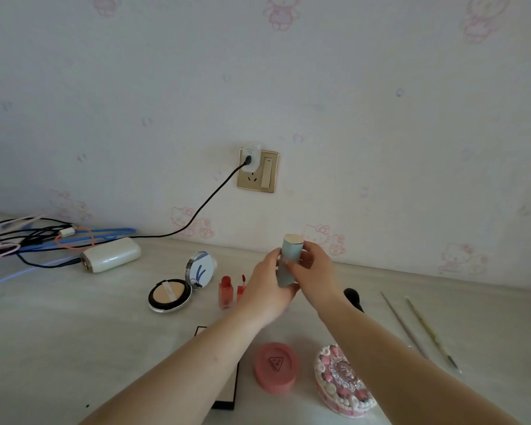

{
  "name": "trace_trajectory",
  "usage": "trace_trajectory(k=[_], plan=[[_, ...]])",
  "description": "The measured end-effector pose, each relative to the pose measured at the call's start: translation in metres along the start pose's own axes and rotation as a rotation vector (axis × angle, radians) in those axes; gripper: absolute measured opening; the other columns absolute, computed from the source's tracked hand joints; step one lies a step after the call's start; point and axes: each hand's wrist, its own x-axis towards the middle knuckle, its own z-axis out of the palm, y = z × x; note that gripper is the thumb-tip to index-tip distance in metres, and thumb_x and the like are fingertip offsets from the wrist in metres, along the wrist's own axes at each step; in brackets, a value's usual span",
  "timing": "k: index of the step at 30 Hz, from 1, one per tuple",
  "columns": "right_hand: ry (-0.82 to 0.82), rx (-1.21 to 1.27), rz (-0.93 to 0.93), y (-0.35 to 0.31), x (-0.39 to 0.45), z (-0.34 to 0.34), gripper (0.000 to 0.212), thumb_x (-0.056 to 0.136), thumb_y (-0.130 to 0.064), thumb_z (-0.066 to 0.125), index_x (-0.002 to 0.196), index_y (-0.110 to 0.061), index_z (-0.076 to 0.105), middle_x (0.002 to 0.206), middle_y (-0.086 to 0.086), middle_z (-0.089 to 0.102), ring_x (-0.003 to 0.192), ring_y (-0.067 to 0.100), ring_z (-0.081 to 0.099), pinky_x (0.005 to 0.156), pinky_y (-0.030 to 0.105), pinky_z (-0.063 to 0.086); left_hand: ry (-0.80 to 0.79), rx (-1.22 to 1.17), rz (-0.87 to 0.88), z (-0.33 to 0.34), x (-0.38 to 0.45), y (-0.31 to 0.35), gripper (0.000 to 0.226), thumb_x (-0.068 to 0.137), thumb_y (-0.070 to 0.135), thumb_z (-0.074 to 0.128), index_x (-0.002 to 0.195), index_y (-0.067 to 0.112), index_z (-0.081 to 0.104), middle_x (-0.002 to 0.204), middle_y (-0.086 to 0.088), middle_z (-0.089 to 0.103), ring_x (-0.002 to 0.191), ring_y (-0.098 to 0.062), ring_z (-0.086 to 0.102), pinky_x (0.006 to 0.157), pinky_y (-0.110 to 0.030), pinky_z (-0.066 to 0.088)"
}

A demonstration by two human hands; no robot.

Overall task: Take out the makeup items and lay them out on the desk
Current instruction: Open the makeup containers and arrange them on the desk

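Both hands hold a pale blue tube with a gold cap (290,259) upright above the desk. My left hand (265,286) grips its lower part and my right hand (314,271) wraps its upper part. Laid out on the desk are an open cushion compact (178,286), a red lip tint bottle (226,291) with its applicator (241,289) beside it, a pink round case (276,368), a decorated cake-shaped box (342,381), a black brush (353,299) and two thin brushes (403,323), (429,331).
A white flat box with black edging (227,394) lies under my left forearm. A white power bank (111,254) and a tangle of cables (28,237) lie at the back left. A wall socket (257,170) with a plugged-in charger sits above the desk.
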Motion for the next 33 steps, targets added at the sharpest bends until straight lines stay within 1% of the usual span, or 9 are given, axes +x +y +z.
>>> trace_trajectory(k=[3, 6, 9, 14, 18, 21, 25, 30, 33], plan=[[0.01, 0.1, -0.005, 0.004, -0.009, -0.015, 0.034, 0.085, -0.017, 0.067, 0.116, -0.025, 0.055, 0.108, -0.003, 0.066, 0.101, 0.015, 0.063, 0.09, 0.035, 0.052, -0.02, 0.058, 0.02, 0.005, -0.001, 0.0, 0.044, 0.088, 0.015, 0.062, 0.129, 0.024, 0.048, 0.116, 0.008, 0.06, 0.096, -0.001, 0.055, 0.067, -0.002, 0.041], [-0.005, 0.202, -0.002, 0.001, -0.02, -0.029, 0.026, 0.087, -0.016, 0.065, 0.11, -0.023, 0.057, 0.103, 0.001, 0.068, 0.098, 0.018, 0.066, 0.089, 0.041, 0.055, -0.006, 0.062, -0.008, 0.011, -0.005, 0.004, 0.041, 0.089, 0.028, 0.061, 0.128, 0.024, 0.05, 0.119, 0.006, 0.062, 0.105, -0.01, 0.059, 0.083, -0.022, 0.049], [-0.005, 0.28, -0.02, -0.007, -0.031, -0.042, 0.025, 0.089, -0.012, 0.061, 0.114, -0.015, 0.059, 0.1, 0.004, 0.069, 0.093, 0.018, 0.068, 0.087, 0.041, 0.056, 0.03, 0.022, 0.004, 0.019, -0.01, 0.008, 0.039, 0.084, 0.031, 0.067, 0.121, 0.024, 0.055, 0.113, 0.005, 0.066, 0.1, -0.012, 0.063, 0.086, -0.034, 0.053], [0.011, 0.29, -0.017, -0.018, -0.045, -0.052, 0.032, 0.085, -0.014, 0.067, 0.113, -0.02, 0.054, 0.104, 0.003, 0.069, 0.098, 0.018, 0.067, 0.091, 0.037, 0.053, 0.069, -0.026, 0.063, 0.025, -0.021, 0.027, 0.033, 0.084, 0.028, 0.067, 0.116, 0.026, 0.057, 0.105, 0.006, 0.067, 0.094, -0.007, 0.063, 0.078, -0.022, 0.05], [0.074, 0.261, -0.06, -0.028, -0.053, -0.055, 0.028, 0.083, -0.017, 0.07, 0.108, -0.016, 0.057, 0.099, 0.001, 0.068, 0.092, 0.01, 0.065, 0.073, 0.018, 0.049, 0.063, -0.078, 0.099, 0.023, -0.029, 0.041, 0.029, 0.086, 0.028, 0.064, 0.113, 0.026, 0.055, 0.1, 0.007, 0.067, 0.089, -0.006, 0.064, 0.074, -0.026, 0.053], [0.066, 0.328, -0.067, -0.033, -0.054, -0.059, 0.023, 0.081, -0.019, 0.071, 0.101, -0.02, 0.06, 0.099, 0.004, 0.069, 0.095, 0.017, 0.066, 0.071, 0.026, 0.048, 0.063, -0.128, 0.095, 0.023, -0.033, 0.048, 0.028, 0.086, 0.029, 0.065, 0.112, 0.025, 0.054, 0.1, 0.007, 0.066, 0.09, -0.005, 0.063, 0.076, -0.028, 0.054], [0.056, 0.365, -0.042, -0.039, -0.056, -0.062, 0.028, 0.079, -0.021, 0.073, 0.105, -0.019, 0.061, 0.102, 0.005, 0.07, 0.099, 0.021, 0.066, 0.09, 0.039, 0.053, 0.048, -0.174, 0.108, 0.021, -0.034, 0.057, 0.03, 0.087, 0.029, 0.064, 0.114, 0.023, 0.053, 0.102, 0.007, 0.065, 0.092, -0.004, 0.063, 0.075, -0.023, 0.052], [0.064, 0.498, -0.091, -0.063, -0.052, -0.08, 0.009, 0.087, -0.02, 0.064, 0.096, -0.02, 0.065, 0.1, 0.002, 0.067, 0.1, 0.017, 0.063, 0.092, 0.033, 0.048, -0.063, -0.166, 0.066, 0.019, -0.039, 0.048, 0.023, 0.087, 0.025, 0.065, 0.106, 0.021, 0.051, 0.1, 0.002, 0.064, 0.087, -0.013, 0.063, 0.066, -0.021, 0.05], [0.036, 0.345, -0.118, -0.064, -0.046, -0.089, 0.009, 0.088, -0.022, 0.063, 0.092, -0.029, 0.066, 0.105, 0.0, 0.068, 0.105, 0.014, 0.061, 0.098, 0.035, 0.047, -0.034, -0.193, 0.009, 0.015, -0.042, 0.033, 0.025, 0.086, 0.024, 0.066, 0.105, 0.021, 0.051, 0.106, -0.002, 0.065, 0.086, -0.014, 0.063, 0.063, -0.021, 0.048]])
